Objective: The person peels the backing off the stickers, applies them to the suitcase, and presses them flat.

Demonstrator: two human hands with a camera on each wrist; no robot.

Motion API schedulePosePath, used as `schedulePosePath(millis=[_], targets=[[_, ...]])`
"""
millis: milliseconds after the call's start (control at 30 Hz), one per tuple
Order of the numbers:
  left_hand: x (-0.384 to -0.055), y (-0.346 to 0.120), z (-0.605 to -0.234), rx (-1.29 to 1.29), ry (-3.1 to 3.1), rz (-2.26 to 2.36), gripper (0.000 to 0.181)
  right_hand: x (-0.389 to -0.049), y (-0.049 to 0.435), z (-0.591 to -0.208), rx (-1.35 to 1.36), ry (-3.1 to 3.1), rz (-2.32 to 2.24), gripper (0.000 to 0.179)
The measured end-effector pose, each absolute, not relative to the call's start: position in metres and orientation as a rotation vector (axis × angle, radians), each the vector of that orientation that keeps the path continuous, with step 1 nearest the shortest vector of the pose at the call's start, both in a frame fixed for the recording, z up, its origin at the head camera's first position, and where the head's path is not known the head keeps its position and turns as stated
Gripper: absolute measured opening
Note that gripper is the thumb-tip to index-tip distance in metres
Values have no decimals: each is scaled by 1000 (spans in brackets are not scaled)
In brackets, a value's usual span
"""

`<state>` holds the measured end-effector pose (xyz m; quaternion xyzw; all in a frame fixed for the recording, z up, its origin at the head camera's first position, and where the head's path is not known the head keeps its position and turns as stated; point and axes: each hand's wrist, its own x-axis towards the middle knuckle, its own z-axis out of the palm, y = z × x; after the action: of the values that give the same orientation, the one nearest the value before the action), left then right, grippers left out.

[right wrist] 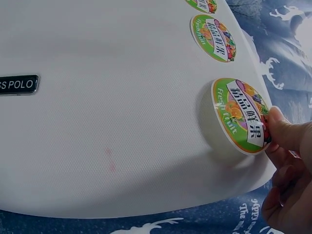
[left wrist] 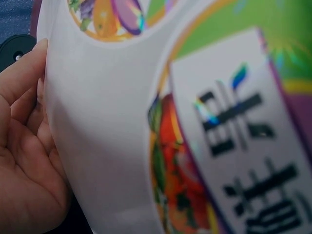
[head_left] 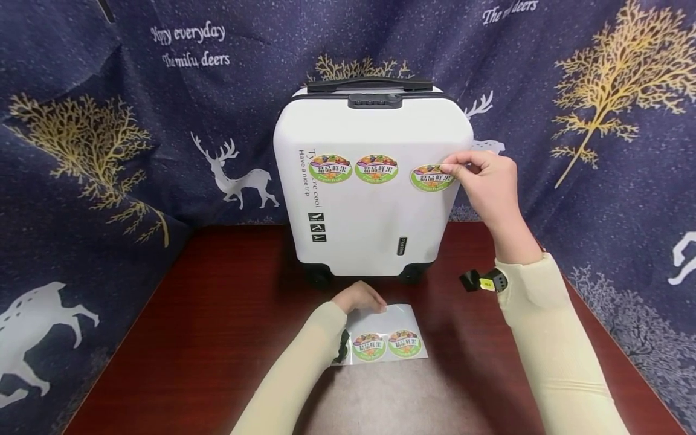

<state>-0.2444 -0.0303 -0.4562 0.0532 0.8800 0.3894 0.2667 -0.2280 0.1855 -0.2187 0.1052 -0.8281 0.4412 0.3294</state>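
Observation:
A white suitcase [head_left: 364,220] stands upright, with two oval fruit stickers on its upper front, a left one [head_left: 330,169] and a middle one [head_left: 377,168]. My right hand [head_left: 492,184] pinches the right edge of a third fruit sticker [head_left: 429,179] between thumb and fingers. In the right wrist view this sticker [right wrist: 239,114] is tilted off the suitcase face and casts a shadow on it. Low in front of the suitcase, my left hand [head_left: 360,297] grips the edge of a sticker sheet [head_left: 394,320], thumb on its face and fingers behind. Two stickers show on the sheet in the head view.
The suitcase has a black top handle [head_left: 370,84], a combination lock [head_left: 375,101] and dark wheels [head_left: 318,275]. It stands on a dark red table [head_left: 234,302], before a blue cloth [head_left: 244,78] printed with deer and trees. A grey mat [head_left: 380,399] lies at the front.

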Motion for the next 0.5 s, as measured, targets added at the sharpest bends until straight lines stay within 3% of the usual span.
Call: schedulePosePath(millis=[500], targets=[[-244,-31,-458,148,2384,1085,17,-230,180,-217,247,-2107,1104,20]])
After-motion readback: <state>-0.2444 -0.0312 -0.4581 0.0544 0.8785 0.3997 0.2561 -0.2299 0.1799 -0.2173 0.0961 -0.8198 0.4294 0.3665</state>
